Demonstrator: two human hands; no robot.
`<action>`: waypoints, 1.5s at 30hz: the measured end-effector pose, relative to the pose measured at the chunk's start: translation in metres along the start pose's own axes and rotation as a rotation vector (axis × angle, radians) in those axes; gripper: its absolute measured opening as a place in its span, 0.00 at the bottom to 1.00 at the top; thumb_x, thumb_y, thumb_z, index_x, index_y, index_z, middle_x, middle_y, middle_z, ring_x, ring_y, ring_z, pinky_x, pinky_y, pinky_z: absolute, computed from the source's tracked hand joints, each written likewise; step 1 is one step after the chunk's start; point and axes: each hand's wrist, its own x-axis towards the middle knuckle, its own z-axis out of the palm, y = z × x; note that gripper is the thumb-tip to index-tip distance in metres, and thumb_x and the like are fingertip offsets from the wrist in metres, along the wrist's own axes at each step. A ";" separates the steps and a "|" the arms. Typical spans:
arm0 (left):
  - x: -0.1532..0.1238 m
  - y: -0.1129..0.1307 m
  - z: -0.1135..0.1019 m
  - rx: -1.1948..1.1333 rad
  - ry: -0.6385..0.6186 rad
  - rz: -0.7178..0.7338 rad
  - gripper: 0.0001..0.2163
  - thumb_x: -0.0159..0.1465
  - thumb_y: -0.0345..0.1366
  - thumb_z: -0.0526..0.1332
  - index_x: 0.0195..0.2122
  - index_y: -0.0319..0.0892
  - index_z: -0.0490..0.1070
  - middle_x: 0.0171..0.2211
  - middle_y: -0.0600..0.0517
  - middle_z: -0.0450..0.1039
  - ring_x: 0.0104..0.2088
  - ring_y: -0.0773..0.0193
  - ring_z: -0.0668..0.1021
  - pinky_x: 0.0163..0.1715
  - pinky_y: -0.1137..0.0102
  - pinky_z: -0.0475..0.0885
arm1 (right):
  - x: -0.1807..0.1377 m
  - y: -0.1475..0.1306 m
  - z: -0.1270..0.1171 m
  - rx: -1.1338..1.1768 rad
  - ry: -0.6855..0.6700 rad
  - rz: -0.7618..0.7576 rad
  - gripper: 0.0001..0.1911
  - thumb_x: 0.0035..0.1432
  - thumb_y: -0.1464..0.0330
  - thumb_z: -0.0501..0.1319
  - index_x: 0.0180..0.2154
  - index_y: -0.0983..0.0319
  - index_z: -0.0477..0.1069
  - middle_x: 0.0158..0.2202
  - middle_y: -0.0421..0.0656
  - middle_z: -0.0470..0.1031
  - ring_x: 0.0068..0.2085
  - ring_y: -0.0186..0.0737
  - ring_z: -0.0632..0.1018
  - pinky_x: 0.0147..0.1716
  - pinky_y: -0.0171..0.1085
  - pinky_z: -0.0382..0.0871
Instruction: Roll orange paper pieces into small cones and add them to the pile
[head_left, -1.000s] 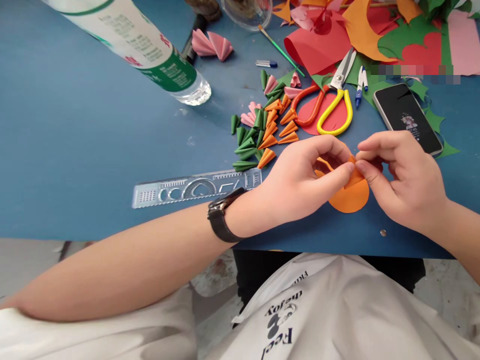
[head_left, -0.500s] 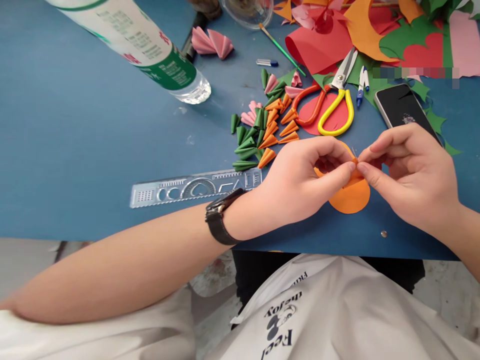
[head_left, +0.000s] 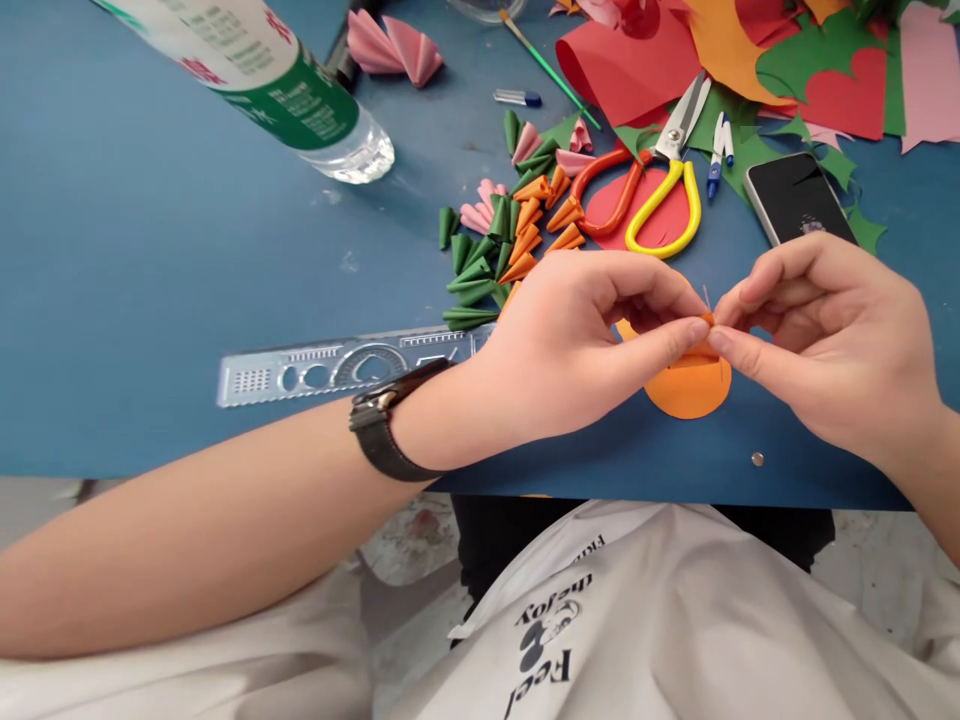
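My left hand [head_left: 585,350], with a black watch [head_left: 390,410] on the wrist, pinches a small orange paper piece [head_left: 706,319] between thumb and forefinger. My right hand [head_left: 840,350] meets it from the right, thumb and forefinger closed at the same spot. A thin pin-like or wire-like line sticks up at the fingertips; whether it is a needle or wire I cannot tell. Below the fingers, an orange paper disc [head_left: 688,392] lies on the table, partly hidden by my left hand. Green paper cones [head_left: 474,272], orange cones [head_left: 527,240] and pink ones [head_left: 484,205] lie loosely beyond my left hand.
Scissors [head_left: 667,190] rest on a red paper disc beyond my hands. A phone [head_left: 799,195], a blue-white pen [head_left: 716,165] and coloured scraps [head_left: 630,70] lie at the right. A water bottle [head_left: 300,110] and a clear ruler [head_left: 330,370] are at the left.
The camera view has shifted slightly, so the table things appear farther left and higher. Both hands keep their pinch at the orange piece, and the thin line there shows more clearly.
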 end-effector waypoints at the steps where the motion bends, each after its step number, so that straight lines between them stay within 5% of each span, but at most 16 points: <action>1: 0.000 0.000 0.000 -0.005 0.010 0.008 0.01 0.67 0.33 0.74 0.38 0.42 0.85 0.35 0.50 0.86 0.34 0.62 0.85 0.36 0.67 0.82 | 0.000 -0.001 0.000 0.010 -0.004 0.002 0.18 0.59 0.70 0.82 0.38 0.54 0.75 0.34 0.35 0.86 0.34 0.37 0.87 0.37 0.39 0.89; 11: 0.004 0.005 -0.008 -0.068 0.002 0.002 0.13 0.62 0.37 0.82 0.42 0.45 0.82 0.33 0.52 0.86 0.34 0.62 0.88 0.36 0.68 0.85 | -0.002 -0.002 0.001 0.048 -0.008 0.045 0.17 0.59 0.69 0.82 0.38 0.53 0.75 0.35 0.36 0.85 0.34 0.39 0.86 0.36 0.40 0.88; 20: 0.004 0.007 -0.011 -0.085 -0.056 0.014 0.12 0.63 0.30 0.79 0.44 0.44 0.79 0.33 0.55 0.87 0.35 0.62 0.88 0.35 0.68 0.83 | -0.004 -0.007 0.004 0.191 0.004 0.188 0.24 0.50 0.65 0.88 0.35 0.55 0.73 0.34 0.36 0.83 0.33 0.35 0.83 0.36 0.36 0.86; 24: 0.004 0.006 -0.011 -0.054 -0.055 0.012 0.12 0.62 0.30 0.77 0.45 0.45 0.79 0.33 0.56 0.87 0.35 0.61 0.88 0.36 0.66 0.83 | -0.004 -0.007 0.005 0.227 -0.017 0.206 0.25 0.53 0.68 0.86 0.32 0.55 0.69 0.32 0.35 0.81 0.33 0.34 0.81 0.38 0.36 0.86; 29: 0.005 0.003 -0.015 0.010 -0.090 0.074 0.11 0.64 0.31 0.77 0.46 0.45 0.81 0.34 0.54 0.87 0.35 0.61 0.88 0.38 0.66 0.84 | -0.006 -0.004 0.005 0.145 -0.051 0.163 0.21 0.62 0.73 0.77 0.32 0.54 0.64 0.33 0.37 0.79 0.34 0.36 0.81 0.38 0.39 0.85; 33: 0.008 0.004 -0.018 0.093 -0.192 0.103 0.02 0.69 0.33 0.73 0.41 0.43 0.84 0.34 0.52 0.87 0.34 0.62 0.87 0.35 0.67 0.82 | -0.008 -0.001 0.004 0.018 -0.062 0.084 0.21 0.61 0.76 0.75 0.33 0.54 0.63 0.34 0.36 0.81 0.33 0.37 0.80 0.35 0.40 0.83; 36: 0.010 0.004 -0.018 0.137 -0.244 0.119 0.04 0.70 0.34 0.72 0.36 0.44 0.84 0.31 0.53 0.86 0.31 0.65 0.83 0.32 0.70 0.79 | -0.007 0.002 0.002 -0.026 -0.086 0.039 0.21 0.60 0.79 0.72 0.35 0.53 0.64 0.35 0.35 0.82 0.34 0.37 0.81 0.36 0.40 0.82; 45: 0.008 0.003 -0.010 0.030 -0.079 0.014 0.04 0.70 0.33 0.70 0.36 0.40 0.82 0.32 0.51 0.85 0.31 0.65 0.85 0.30 0.74 0.82 | -0.006 0.011 -0.003 -0.081 -0.085 -0.044 0.13 0.65 0.74 0.74 0.40 0.54 0.73 0.37 0.37 0.82 0.38 0.40 0.84 0.38 0.41 0.84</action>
